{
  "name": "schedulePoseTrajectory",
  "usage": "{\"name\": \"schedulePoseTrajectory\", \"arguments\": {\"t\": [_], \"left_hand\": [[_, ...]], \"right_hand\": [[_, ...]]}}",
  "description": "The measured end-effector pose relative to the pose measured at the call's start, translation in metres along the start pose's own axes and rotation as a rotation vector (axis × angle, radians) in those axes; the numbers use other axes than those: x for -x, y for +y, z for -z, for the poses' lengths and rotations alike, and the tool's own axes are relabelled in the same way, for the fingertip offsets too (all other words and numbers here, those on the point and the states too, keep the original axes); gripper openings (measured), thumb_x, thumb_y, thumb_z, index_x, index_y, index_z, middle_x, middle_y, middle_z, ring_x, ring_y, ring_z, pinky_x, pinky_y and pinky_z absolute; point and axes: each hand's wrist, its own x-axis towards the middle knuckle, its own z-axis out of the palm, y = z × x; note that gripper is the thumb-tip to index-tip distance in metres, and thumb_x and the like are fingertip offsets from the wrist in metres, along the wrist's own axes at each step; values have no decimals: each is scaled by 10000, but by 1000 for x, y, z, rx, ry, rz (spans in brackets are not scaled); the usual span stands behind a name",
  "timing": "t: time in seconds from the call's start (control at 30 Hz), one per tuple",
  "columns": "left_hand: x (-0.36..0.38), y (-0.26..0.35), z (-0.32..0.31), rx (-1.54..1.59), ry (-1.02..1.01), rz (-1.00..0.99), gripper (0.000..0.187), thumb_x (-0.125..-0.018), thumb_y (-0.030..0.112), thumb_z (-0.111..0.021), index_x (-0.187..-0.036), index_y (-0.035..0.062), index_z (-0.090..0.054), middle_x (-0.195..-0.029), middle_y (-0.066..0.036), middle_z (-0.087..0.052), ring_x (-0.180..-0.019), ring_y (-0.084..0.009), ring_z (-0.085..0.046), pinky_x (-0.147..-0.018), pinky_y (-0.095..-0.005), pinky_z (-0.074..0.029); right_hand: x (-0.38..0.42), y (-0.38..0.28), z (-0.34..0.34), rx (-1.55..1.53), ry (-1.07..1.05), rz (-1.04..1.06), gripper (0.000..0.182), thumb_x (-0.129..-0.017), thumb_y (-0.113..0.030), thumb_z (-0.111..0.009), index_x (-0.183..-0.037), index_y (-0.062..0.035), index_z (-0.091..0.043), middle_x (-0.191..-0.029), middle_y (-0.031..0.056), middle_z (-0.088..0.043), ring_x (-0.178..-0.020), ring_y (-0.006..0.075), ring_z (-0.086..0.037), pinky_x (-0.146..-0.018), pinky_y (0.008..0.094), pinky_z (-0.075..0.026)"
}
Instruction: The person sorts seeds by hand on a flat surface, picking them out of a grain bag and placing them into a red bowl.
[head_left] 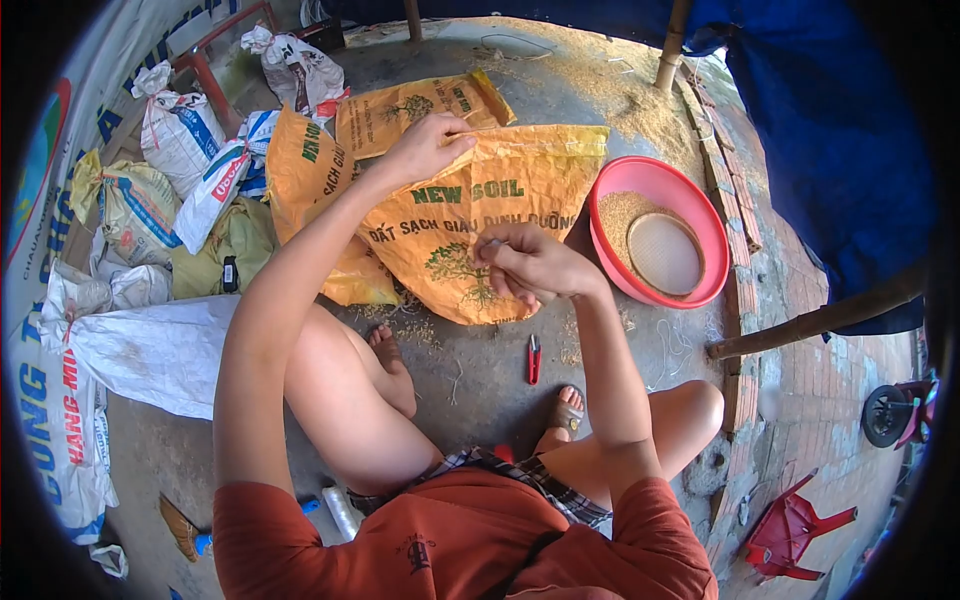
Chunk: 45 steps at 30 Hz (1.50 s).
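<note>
An orange woven sack point(480, 215) printed "NEW SOIL" lies spread out in front of me. At its upper edge my left hand point(432, 148) is closed, with the sack's rim between thumb and fingers. My right hand point(535, 262) hovers over the lower right of the sack, its thumb and forefinger pinched together. Whatever is in that pinch is too small to name. On the floor between my feet lies a pair of red thread snips point(534, 360).
Another orange sack point(410, 105) lies behind. Several filled sacks point(180, 130) crowd the left. A pink basin point(610, 230) at right holds grain and a round sieve point(665, 254). Wooden poles point(820, 325) and a blue tarp point(810, 150) border the right; a red stool point(795, 530) lies tipped over.
</note>
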Motion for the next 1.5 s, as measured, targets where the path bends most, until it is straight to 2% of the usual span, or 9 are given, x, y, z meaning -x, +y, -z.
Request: {"name": "schedulePoseTrajectory", "arguments": {"t": [0.1, 0.2, 0.47, 0.73, 0.9, 1.03, 1.1, 1.23, 1.5], "left_hand": [[1, 6, 3, -8, 22, 38, 260, -833, 224, -599, -895, -28, -609, -811, -115, -618, -787, -198, -581, -743, -321, -432], [6, 16, 5, 20, -17, 114, 253, -829, 226, -606, -902, -16, -615, -804, -99, -628, -781, -167, -582, -722, -313, -442], [8, 33, -9, 161, -135, 181, 238, -832, 201, -614, -888, -30, -618, -734, -42, -611, -691, -74, -529, -646, -265, -442], [9, 32, -13, 196, -93, 157, 218, -800, 188, -618, -859, -21, -633, -733, -105, -644, -662, -141, -591, -607, -301, -448], [9, 39, -8, 68, -63, 126, 259, -832, 217, -595, -895, -34, -606, -768, -110, -632, -730, -138, -579, -699, -306, -447], [10, 39, -10, 53, -39, 87, 257, -830, 211, -590, -899, -36, -603, -777, -130, -632, -745, -157, -592, -708, -308, -445], [11, 39, -9, 53, -18, 67, 249, -827, 200, -591, -899, -38, -601, -779, -132, -632, -746, -154, -590, -708, -307, -445], [12, 41, -10, 69, -11, 68, 245, -824, 195, -595, -898, -38, -601, -778, -130, -632, -749, -154, -590, -710, -307, -445], [14, 44, -11, 77, 23, 23, 229, -806, 184, -597, -865, -36, -619, -759, -152, -635, -699, -206, -625, -653, -330, -461]], "right_hand": [[-2, 4, 3, 372, 528, 145, 149, -879, -147, -493, -904, -7, -536, -547, 8, -491, -415, 44, -442, -377, 202, -359], [-19, 18, 12, 318, 825, 384, 127, -858, -138, -550, -897, -18, -540, -543, -13, -469, -424, 34, -417, -373, 204, -346], [-37, 20, -4, 348, 1059, 412, 234, -759, -145, -696, -897, -14, -561, -497, -37, -352, -471, 68, -316, -433, 251, -295], [-39, 29, 7, 21, 941, 401, 139, -812, -124, -623, -873, -20, -554, -496, -22, -425, -450, 50, -417, -378, 231, -337], [-24, 18, 19, -860, 339, 137, 113, -826, -107, -591, -851, -31, -510, -540, -2, -454, -401, 69, -431, -335, 220, -358], [-26, 14, 14, -763, 472, 140, 163, -835, -150, -602, -842, -24, -500, -538, -7, -434, -364, 68, -412, -317, 221, -341], [-30, 18, 7, -266, 772, 370, 233, -841, -209, -611, -880, -3, -509, -553, 16, -479, -342, 71, -406, -302, 219, -326], [-30, 14, 1, -42, 835, 319, 319, -850, -254, -601, -961, 36, -529, -671, 99, -610, -323, 77, -402, -298, 221, -340], [-30, 16, 2, -372, 684, 234, 275, -881, -221, -536, -931, 50, -546, -726, 113, -651, -349, 65, -421, -316, 208, -356]]}}
